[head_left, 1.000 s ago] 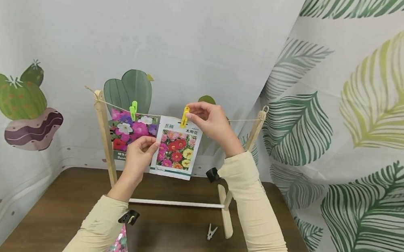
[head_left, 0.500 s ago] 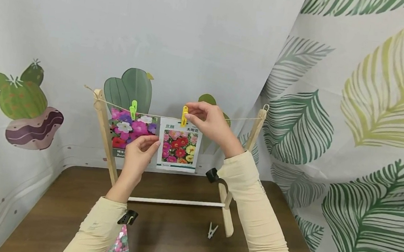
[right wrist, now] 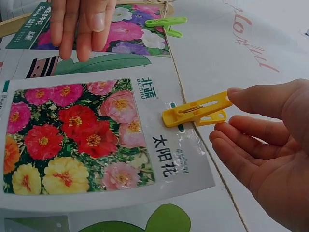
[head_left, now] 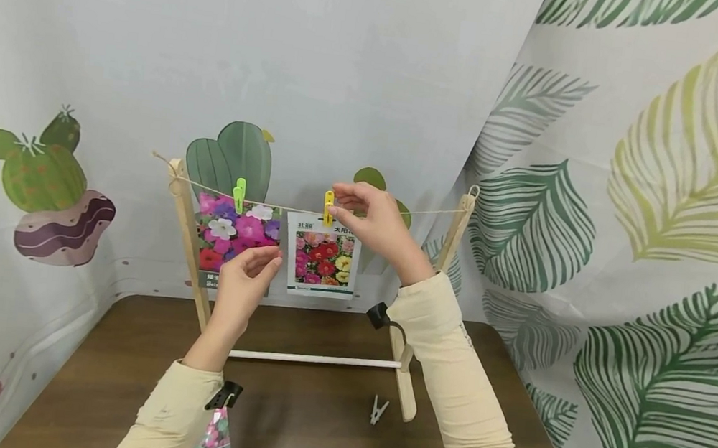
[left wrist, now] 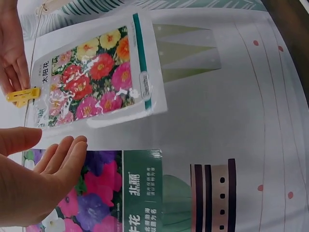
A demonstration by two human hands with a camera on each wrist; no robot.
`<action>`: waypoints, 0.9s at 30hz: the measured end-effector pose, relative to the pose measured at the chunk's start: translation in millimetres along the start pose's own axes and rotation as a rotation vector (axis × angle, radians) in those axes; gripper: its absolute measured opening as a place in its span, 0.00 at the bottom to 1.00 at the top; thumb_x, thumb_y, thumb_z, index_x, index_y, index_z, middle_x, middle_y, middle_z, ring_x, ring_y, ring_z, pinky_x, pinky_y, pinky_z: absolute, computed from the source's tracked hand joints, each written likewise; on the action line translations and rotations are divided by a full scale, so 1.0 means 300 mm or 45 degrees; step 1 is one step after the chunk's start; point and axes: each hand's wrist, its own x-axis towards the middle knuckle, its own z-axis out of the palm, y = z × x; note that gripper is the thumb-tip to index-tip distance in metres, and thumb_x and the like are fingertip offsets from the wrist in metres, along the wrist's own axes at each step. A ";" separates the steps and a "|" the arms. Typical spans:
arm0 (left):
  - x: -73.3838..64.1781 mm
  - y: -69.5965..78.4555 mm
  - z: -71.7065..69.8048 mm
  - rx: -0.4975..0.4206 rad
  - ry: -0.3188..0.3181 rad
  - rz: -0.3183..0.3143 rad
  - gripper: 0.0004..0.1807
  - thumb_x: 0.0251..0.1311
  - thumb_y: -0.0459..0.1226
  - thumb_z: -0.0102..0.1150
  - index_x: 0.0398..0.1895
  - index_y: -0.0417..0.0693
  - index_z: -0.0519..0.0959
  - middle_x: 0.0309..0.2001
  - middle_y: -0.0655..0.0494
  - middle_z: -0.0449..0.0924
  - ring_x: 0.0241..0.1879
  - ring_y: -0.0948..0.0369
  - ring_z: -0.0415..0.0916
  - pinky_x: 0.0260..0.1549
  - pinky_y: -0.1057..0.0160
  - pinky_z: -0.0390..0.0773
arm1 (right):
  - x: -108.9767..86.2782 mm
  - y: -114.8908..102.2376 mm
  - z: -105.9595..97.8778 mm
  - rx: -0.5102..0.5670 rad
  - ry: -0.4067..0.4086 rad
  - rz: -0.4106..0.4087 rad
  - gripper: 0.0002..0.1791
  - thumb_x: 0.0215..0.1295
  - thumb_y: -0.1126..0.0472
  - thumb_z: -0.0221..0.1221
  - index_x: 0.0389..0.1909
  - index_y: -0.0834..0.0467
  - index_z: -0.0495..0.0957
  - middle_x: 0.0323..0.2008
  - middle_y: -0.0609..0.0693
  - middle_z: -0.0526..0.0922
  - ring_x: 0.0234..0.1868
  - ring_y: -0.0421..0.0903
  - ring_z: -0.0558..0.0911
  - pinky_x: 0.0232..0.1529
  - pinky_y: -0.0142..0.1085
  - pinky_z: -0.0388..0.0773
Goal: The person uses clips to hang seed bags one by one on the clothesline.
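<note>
A white seed packet with red, pink and yellow flowers (head_left: 324,260) hangs from the string under a yellow clothespin (right wrist: 198,110). My right hand (head_left: 375,222) holds the clothespin's handle ends lightly between thumb and fingers; its jaws clasp the packet's top edge and the string. My left hand (head_left: 243,281) is off the packet, with thumb and fingers apart and nothing between them. It stands in front of a second seed packet with purple and pink flowers (head_left: 244,231), which a green clothespin (head_left: 239,196) holds on the string at the left.
The string (head_left: 428,212) runs between two wooden posts (head_left: 190,251) joined low down by a white rod (head_left: 320,359). A pale clothespin (head_left: 378,410) lies on the brown table (head_left: 307,428). Another flower packet (head_left: 215,437) lies partly under the left forearm.
My left hand has let go of the red-flower packet's left edge and drawn slightly left. The packet has swung back and right, hanging from the yellow clothespin. My right hand has stayed at the clothespin.
</note>
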 end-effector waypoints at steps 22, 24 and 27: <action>-0.045 0.000 -0.041 -0.073 0.072 0.047 0.15 0.63 0.37 0.61 0.50 0.39 0.80 0.46 0.41 0.83 0.39 0.65 0.82 0.40 0.71 0.78 | -0.136 0.017 0.008 0.305 0.322 -0.259 0.17 0.68 0.70 0.55 0.56 0.68 0.74 0.50 0.63 0.78 0.50 0.53 0.78 0.57 0.39 0.72; -0.051 -0.004 -0.048 -0.087 0.086 0.041 0.15 0.62 0.38 0.62 0.49 0.40 0.80 0.45 0.42 0.83 0.39 0.62 0.82 0.40 0.68 0.79 | -0.166 -0.006 0.011 0.339 0.378 -0.293 0.16 0.66 0.74 0.54 0.54 0.72 0.74 0.49 0.67 0.78 0.50 0.57 0.78 0.56 0.40 0.73; -0.062 -0.009 -0.057 -0.117 0.101 0.009 0.16 0.62 0.40 0.62 0.49 0.40 0.80 0.41 0.47 0.84 0.39 0.60 0.82 0.41 0.68 0.79 | -0.212 -0.029 0.018 0.379 0.452 -0.298 0.15 0.66 0.76 0.53 0.52 0.75 0.73 0.47 0.70 0.77 0.50 0.60 0.78 0.54 0.37 0.75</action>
